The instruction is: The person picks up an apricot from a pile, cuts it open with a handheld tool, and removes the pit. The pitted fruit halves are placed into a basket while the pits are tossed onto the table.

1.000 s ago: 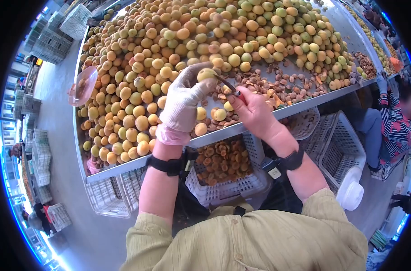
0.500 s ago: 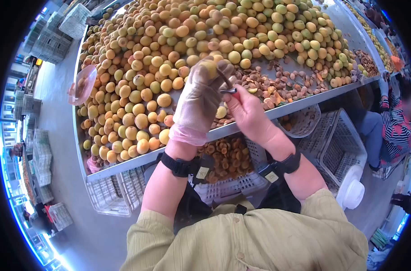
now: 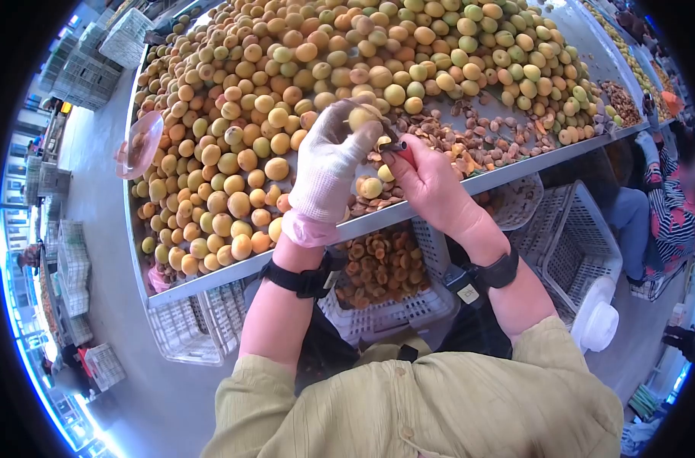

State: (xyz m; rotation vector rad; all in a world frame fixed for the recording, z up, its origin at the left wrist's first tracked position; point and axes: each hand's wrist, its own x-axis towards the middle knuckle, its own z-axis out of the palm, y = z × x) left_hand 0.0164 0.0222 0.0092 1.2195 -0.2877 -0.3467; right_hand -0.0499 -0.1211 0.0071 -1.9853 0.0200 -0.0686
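My left hand [image 3: 326,156], in a pale glove, is closed around a yellow apricot [image 3: 363,117] above the near part of the table. My bare right hand [image 3: 437,183] grips a small knife [image 3: 406,155] with a red handle. Its dark tip is beside the apricot, close to the left fingers; whether it touches the fruit is hard to make out. Beneath the hands, cut apricot pieces [image 3: 372,188] lie by the table's metal rim [image 3: 378,221]. A large heap of whole apricots [image 3: 233,153] spreads left and beyond, with brown pits [image 3: 508,141] to the right.
Below the rim, a crate [image 3: 386,317] holds halved apricots [image 3: 386,267]. More plastic crates stand at left [image 3: 181,332] and right [image 3: 584,237]. A clear pink scoop-like container [image 3: 141,145] sits at the left rim. Another person [image 3: 668,191] sits at far right.
My left hand has turned, showing the apricot more openly. The right hand with the knife has shifted slightly right and down. A yellow piece now shows between the hands.
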